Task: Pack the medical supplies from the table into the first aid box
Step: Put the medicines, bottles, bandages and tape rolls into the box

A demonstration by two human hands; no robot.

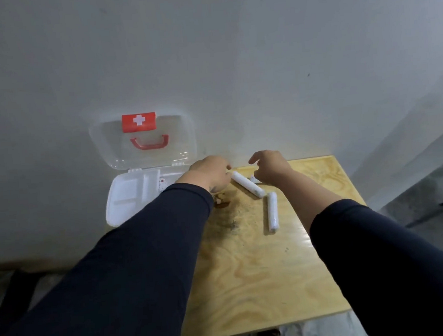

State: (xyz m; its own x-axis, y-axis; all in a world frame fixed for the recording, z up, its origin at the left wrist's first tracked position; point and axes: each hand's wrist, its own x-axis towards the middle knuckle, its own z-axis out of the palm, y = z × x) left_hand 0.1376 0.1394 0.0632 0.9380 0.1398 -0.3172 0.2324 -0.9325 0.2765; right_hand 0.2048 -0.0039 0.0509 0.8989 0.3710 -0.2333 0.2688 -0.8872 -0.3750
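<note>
We reckon packing is partly done: the first aid box [127,199] sits open at the tabletop [263,276] left edge w/ a small packet inside, but two gauze rolls [247,184] [272,212] lie outside. Left hand [210,175] curls at the angled roll's far end; can't tell if it grips. Right hand [269,167] hovers loosely spread, empty.

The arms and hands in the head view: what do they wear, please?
Both arms wear long, plain dark navy sleeves with no markings; the cuffs stop before the wrists. The left hand and the right hand are bare: no gloves show, and no rings, watch or bracelets can be seen.
</note>
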